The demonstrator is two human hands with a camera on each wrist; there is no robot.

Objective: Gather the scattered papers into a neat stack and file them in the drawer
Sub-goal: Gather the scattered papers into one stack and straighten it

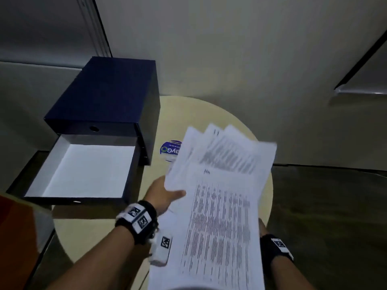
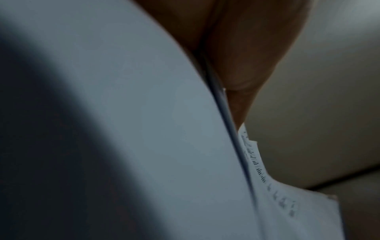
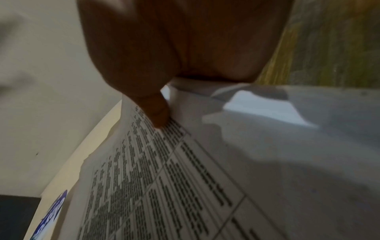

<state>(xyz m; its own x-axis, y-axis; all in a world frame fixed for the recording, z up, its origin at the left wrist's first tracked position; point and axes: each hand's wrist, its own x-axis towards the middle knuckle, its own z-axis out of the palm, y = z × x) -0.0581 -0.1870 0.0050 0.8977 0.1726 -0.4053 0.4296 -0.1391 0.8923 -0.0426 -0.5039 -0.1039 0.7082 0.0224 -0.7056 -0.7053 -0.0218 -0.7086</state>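
- Papers (image 1: 219,195) held above the tabletop (image 1: 159,114), right of the open drawer (image 1: 83,170); sheets fanned, top corners splayed.
- Left hand (image 1: 165,195) pinches the left edge, thumb on top; right hand (image 3: 164,56) pinches the near right edge.
- Risk: uneven sheets slipping loose, or corners catching the drawer wall if not squared first.
- Drawer overhangs the tabletop edge; it might tip under a bump.
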